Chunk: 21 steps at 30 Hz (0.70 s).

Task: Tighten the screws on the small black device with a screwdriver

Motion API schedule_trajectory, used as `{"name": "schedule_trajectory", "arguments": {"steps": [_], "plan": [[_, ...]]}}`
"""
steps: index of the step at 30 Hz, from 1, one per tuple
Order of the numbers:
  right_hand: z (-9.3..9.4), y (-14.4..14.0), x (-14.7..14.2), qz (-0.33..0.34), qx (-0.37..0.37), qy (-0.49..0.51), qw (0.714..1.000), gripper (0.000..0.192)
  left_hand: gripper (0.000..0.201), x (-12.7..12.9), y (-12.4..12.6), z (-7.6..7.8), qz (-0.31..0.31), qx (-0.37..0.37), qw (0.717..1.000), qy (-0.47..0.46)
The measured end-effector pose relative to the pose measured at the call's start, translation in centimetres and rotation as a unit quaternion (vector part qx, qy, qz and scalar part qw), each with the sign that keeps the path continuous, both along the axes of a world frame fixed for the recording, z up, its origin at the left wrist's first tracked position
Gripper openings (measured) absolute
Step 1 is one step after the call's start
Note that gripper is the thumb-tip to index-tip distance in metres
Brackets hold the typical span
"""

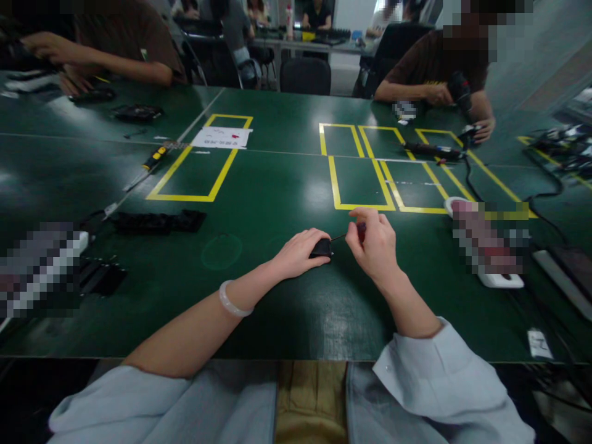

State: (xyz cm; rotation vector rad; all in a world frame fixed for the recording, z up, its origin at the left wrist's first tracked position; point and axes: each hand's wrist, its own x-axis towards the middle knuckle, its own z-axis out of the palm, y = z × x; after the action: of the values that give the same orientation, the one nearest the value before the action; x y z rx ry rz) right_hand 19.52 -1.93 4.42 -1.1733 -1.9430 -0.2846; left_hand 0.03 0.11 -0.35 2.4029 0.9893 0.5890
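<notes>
The big green desk [277, 203] fills the frame. At the middle, the left hand [300, 253] presses down on a small black part [320, 248]. The right hand [374, 243] pinches a thin screwdriver [356, 232], tip touching the part. The work looks unfinished.

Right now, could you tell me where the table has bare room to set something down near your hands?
Bare green table lies ahead of the left hand and right hand, between the two yellow tape outlines. The near edge between the forearms is bare too. It is crowded at left around the black parts and at right by the white power strip and cables.
</notes>
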Motion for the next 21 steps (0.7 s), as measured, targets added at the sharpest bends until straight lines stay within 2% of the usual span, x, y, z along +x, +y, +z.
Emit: {"name": "schedule_trajectory", "arguments": {"steps": [7,21], "plan": [[0.07,-0.01,0.07,0.001,-0.001,-0.003,1.0,0.008,0.037,-0.03,0.06,-0.1,-0.001,0.003,1.0,-0.005],[-0.06,0.02,0.0,-0.001,-0.011,-0.001,1.0,0.013,0.037,-0.02,-0.02,0.15,0.0,0.001,1.0,0.001]]}}
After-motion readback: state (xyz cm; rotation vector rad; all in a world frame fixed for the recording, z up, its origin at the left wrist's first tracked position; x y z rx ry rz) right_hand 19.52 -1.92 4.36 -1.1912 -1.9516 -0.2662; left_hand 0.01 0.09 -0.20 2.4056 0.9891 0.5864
